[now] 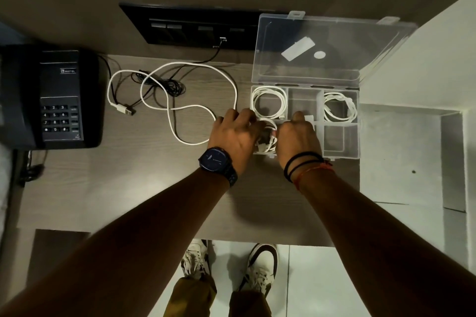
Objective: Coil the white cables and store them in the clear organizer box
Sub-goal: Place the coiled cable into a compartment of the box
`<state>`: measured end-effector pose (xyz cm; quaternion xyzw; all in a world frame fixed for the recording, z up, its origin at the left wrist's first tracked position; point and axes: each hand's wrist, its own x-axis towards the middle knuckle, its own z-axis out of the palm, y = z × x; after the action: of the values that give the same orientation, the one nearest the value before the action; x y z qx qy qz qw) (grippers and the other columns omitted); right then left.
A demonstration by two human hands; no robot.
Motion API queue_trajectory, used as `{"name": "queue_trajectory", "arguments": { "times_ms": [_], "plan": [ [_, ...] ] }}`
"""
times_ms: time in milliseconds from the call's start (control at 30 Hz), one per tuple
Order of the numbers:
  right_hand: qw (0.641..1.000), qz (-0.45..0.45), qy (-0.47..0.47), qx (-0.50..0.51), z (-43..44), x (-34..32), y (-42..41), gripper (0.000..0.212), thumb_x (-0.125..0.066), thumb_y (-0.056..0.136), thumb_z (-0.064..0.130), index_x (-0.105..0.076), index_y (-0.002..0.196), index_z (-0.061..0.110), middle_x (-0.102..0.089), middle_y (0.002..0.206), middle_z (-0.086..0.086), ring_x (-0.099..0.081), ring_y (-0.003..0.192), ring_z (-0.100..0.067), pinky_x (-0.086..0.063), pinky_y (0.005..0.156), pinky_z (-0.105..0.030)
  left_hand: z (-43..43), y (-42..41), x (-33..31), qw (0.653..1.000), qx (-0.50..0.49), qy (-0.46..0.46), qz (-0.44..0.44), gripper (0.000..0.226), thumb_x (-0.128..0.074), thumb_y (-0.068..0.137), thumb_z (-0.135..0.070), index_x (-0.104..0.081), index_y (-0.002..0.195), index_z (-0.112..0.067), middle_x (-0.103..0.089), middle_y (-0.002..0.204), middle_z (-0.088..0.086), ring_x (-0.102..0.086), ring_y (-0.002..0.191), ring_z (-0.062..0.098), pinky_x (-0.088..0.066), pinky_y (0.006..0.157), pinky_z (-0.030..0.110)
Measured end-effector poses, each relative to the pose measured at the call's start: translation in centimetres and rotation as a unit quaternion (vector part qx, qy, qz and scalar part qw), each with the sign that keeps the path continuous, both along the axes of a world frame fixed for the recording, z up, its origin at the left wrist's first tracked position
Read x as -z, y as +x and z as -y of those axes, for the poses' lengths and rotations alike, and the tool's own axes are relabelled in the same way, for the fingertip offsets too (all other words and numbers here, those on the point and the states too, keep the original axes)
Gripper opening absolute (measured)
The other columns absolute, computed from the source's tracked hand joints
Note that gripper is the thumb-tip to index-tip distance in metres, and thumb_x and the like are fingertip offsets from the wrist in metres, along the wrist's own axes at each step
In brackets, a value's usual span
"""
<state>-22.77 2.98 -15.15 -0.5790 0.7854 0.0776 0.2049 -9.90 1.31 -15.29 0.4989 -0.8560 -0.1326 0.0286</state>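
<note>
The clear plastic organizer box (358,136) sits at the right end of the pale wood-grain counter (154,188). Its hinged clear lid (334,69) is thrown back and leans on the wall behind it.

Both hands are down at the box's near-left compartment, working on a small white coil of cable (269,137) that lies there. The left hand (234,131), with a dark wristwatch (217,159) on it, has its fingers curled down over the left side of that coil. The right hand (298,134), with black and red thread bands (306,165) at the wrist, curls over the right side. The fingertips of both are hidden, so how firmly they hold I cannot tell.

In the box's far-left compartment lies a coiled white cable (269,101), wound in a neat ring. A second coiled white cable (340,107) fills the far-right compartment.

To the left of the box a long loose white cable (235,92) sprawls over the counter in big open loops, running in under the left hand. Its metal USB plug (128,110) lies well to the left of the box. A thin black wire (164,82) is tangled under those loops and runs up to a black switch panel (195,27) on the wall, just left of the lid. Further left of the box stands a black push-button desk telephone (59,98).
</note>
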Motion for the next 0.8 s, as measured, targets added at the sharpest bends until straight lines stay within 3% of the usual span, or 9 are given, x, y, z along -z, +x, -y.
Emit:
{"name": "queue_trajectory", "arguments": {
  "times_ms": [233, 400, 567, 667, 733, 800],
  "plan": [
    [0.997, 0.047, -0.026, 0.063, 0.4, 0.7, -0.3, 0.016, -0.057, 0.088, 0.007, -0.067, 0.099, 0.0, -0.054, 0.115, -0.018, -0.062, 0.095, -0.036, -0.051, 0.079, -0.038, 0.0, 0.1, 0.6, 0.999, -0.006, -0.017, -0.035, 0.038, -0.069, 0.079, -0.016, -0.063, 0.116, -0.016, -0.068, 0.107, 0.011, -0.061, 0.089, 0.038, -0.052, 0.072, 0.047],
    [0.992, 0.073, -0.038, 0.097, 0.6, 0.6, -0.6, 0.017, -0.059, 0.089, 0.013, -0.071, 0.1, 0.006, -0.061, 0.108, -0.015, -0.064, 0.092, -0.032, -0.048, 0.074, -0.032, 0.2, 0.6, 1.1, 0.998, 0.038, -0.025, 0.031, 0.035, -0.061, 0.081, -0.038, -0.064, 0.114, -0.025, -0.061, 0.117, 0.009, -0.056, 0.1, 0.035, -0.046, 0.081, 0.047],
    [0.994, 0.06, -0.075, 0.056, -0.3, 0.4, -0.7, 0.015, -0.059, 0.089, 0.014, -0.07, 0.096, 0.007, -0.056, 0.112, -0.013, -0.063, 0.088, -0.033, -0.05, 0.077, -0.033, -0.2, 0.6, 1.2, 0.998, -0.002, 0.008, 0.065, 0.052, -0.049, 0.077, -0.067, -0.062, 0.112, -0.03, -0.049, 0.127, 0.008, -0.042, 0.115, 0.034, -0.037, 0.092, 0.052],
    [0.991, 0.092, -0.066, 0.077, -0.8, 0.8, -0.7, 0.019, -0.056, 0.091, 0.02, -0.061, 0.1, 0.004, -0.057, 0.112, -0.014, -0.061, 0.085, -0.034, -0.052, 0.077, -0.041, 0.2, 0.3, 0.9, 0.996, -0.017, 0.037, 0.085, 0.053, -0.05, 0.072, -0.073, -0.063, 0.109, -0.037, -0.038, 0.137, 0.005, -0.03, 0.125, 0.034, -0.028, 0.1, 0.056],
    [0.993, 0.077, -0.042, 0.083, -1.0, 0.8, -0.8, 0.024, -0.053, 0.092, 0.029, -0.057, 0.103, 0.008, -0.057, 0.11, -0.013, -0.058, 0.081, -0.03, -0.048, 0.071, -0.036, 0.7, -0.2, 0.7, 0.993, -0.022, 0.05, 0.101, 0.049, -0.053, 0.071, -0.071, -0.067, 0.103, -0.038, -0.031, 0.143, 0.003, -0.023, 0.13, 0.034, -0.021, 0.104, 0.058],
    [0.999, 0.033, -0.024, 0.017, -1.1, 0.7, -0.9, 0.027, -0.054, 0.091, 0.032, -0.059, 0.105, 0.009, -0.051, 0.116, -0.013, -0.059, 0.088, -0.031, -0.048, 0.072, -0.038, 0.9, -0.6, 0.6, 0.992, -0.033, 0.054, 0.105, 0.041, -0.054, 0.074, -0.066, -0.069, 0.099, -0.037, -0.027, 0.145, 0.002, -0.018, 0.132, 0.033, -0.015, 0.106, 0.059]
  ]
}}
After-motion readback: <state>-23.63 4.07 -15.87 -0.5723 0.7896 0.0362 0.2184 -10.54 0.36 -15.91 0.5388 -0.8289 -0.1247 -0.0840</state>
